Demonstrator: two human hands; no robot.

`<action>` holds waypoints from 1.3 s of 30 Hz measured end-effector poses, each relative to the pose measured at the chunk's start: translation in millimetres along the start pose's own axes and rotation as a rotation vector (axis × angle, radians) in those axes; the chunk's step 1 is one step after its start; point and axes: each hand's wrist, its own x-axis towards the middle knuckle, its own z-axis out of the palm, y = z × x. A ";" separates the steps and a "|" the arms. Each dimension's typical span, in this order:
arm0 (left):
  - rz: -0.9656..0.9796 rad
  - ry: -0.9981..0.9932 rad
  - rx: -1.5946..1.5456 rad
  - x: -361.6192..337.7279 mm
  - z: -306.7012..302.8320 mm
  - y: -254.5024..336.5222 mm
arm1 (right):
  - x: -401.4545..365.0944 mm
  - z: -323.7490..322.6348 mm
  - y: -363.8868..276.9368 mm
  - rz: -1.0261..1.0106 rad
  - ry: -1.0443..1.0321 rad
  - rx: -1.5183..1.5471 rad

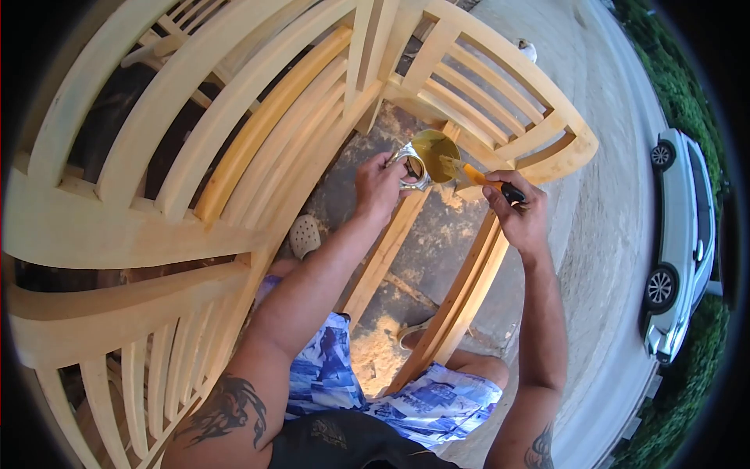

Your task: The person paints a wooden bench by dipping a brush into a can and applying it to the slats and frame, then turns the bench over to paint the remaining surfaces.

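Observation:
My left hand (378, 188) is closed around the handle of a shiny metal mug (423, 173). The mug is tilted so its yellowish-brown inside faces me. Between the thumb and fingers of my right hand (522, 213) is a paintbrush (473, 175) with an orange and black handle. Its bristle end overlaps the mug's rim in this view. Both hands are above the seat opening of a pale wooden bench frame (226, 148). One back slat (262, 125) is a deeper, glossier amber than its neighbours.
The bench's slatted end panel (539, 148) rises just beyond my hands. Two lengthwise rails (461, 305) run between there and my legs. Sawdust (379, 352) lies on the dark ground, near a beige clog (305, 234). A silver car (681, 242) stands by the road at right.

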 end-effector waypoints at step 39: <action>-0.037 -0.007 0.001 4.3 -3.0 -4.9 | -20.0 17.6 63.6 0.385 0.301 0.579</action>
